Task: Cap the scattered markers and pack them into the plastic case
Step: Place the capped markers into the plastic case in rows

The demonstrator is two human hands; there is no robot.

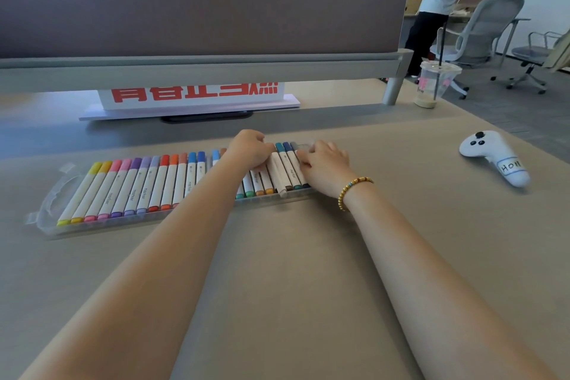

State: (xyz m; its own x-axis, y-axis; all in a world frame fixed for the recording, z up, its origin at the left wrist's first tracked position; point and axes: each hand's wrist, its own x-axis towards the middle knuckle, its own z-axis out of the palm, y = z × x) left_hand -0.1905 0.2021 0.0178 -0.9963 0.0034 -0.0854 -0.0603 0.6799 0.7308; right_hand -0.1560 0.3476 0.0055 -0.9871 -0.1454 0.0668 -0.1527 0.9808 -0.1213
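A long clear plastic case (52, 194) lies on the desk, holding a row of several capped white markers (145, 185) with coloured caps, yellow at the left through blue at the right. One beige marker (277, 176) lies slightly raised and askew above the row near the right end. My left hand (249, 148) rests curled on the markers beside it, fingers pressing down. Next to the case's right end, my right hand (324, 163), a bead bracelet on its wrist, lies with fingers on the last markers. Which hand holds the beige marker is unclear.
A white controller-shaped plush (493, 157) lies at the right. A plastic cup with a straw (431, 83) stands at the back right. A sign with red characters (191, 95) sits under the grey divider. A person stands by office chairs beyond the desk.
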